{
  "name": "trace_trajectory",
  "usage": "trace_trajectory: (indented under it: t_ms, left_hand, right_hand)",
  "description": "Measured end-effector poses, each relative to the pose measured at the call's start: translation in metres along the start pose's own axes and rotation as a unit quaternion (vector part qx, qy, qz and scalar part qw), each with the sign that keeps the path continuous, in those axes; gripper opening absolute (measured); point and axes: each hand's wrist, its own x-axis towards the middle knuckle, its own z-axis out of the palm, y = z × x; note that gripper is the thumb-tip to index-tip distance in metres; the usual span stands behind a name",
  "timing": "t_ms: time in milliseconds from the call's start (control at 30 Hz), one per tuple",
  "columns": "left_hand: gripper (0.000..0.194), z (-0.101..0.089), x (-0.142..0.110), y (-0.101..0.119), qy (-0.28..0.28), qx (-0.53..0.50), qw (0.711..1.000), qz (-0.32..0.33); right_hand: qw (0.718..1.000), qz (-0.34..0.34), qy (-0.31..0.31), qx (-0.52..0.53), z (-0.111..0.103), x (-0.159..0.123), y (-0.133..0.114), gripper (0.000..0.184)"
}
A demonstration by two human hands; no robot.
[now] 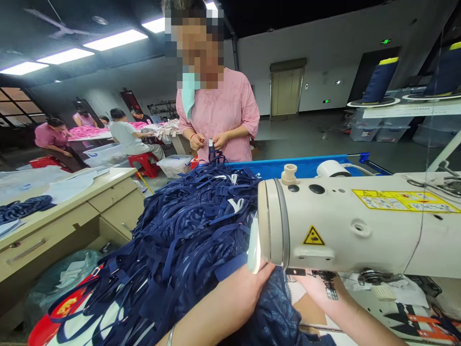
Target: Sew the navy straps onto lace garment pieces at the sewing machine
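A white sewing machine (342, 226) reaches in from the right, its head over both my hands. My left hand (262, 278) is beside the machine's left end, at the navy mesh fabric (275, 307); its fingers are hidden behind the head. Under the arm, near the needle area, lies my right hand (315, 284), its fingers also covered by the machine. Whether either hand grips the fabric cannot be seen. A big heap of navy garments with straps (187, 230) spreads to the left of the machine, with a few white strips (236, 205) on it.
Across the heap, a person in pink (219, 113) holds a navy strap with both hands. A drawer desk (61, 221) stands left. Navy thread cones (380, 81) are at upper right. Orange-handled scissors (419, 327) lie lower right. Behind the heap is a blue cloth bin (298, 164).
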Motion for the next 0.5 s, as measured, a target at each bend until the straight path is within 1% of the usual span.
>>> trace_trajectory:
  t_ms: [100, 167, 267, 367, 500]
  left_hand:
    - [0.048, 0.000, 0.002, 0.002, 0.003, 0.007, 1.000, 0.004]
    - [0.044, 0.001, 0.002, 0.003, 0.008, 0.001, 1.000, 0.009]
    - [0.040, 0.000, 0.003, 0.004, 0.014, -0.014, 1.000, 0.010]
    - [0.044, -0.001, 0.003, 0.005, 0.009, -0.010, 1.000, 0.001]
    - [0.048, 0.001, 0.002, 0.005, 0.014, 0.001, 1.000, 0.011]
  right_hand:
    - [1.000, -0.005, -0.003, -0.003, -0.005, 0.008, 0.001, 0.021]
    - [1.000, -0.003, 0.000, -0.003, -0.004, 0.008, 0.001, 0.021]
    - [1.000, 0.002, 0.007, 0.008, 0.005, 0.001, 0.000, 0.023]
    - [1.000, 0.003, 0.006, 0.019, 0.014, -0.009, 0.002, 0.028]
    - [1.000, -0.002, -0.003, 0.018, 0.021, -0.018, 0.010, 0.031]
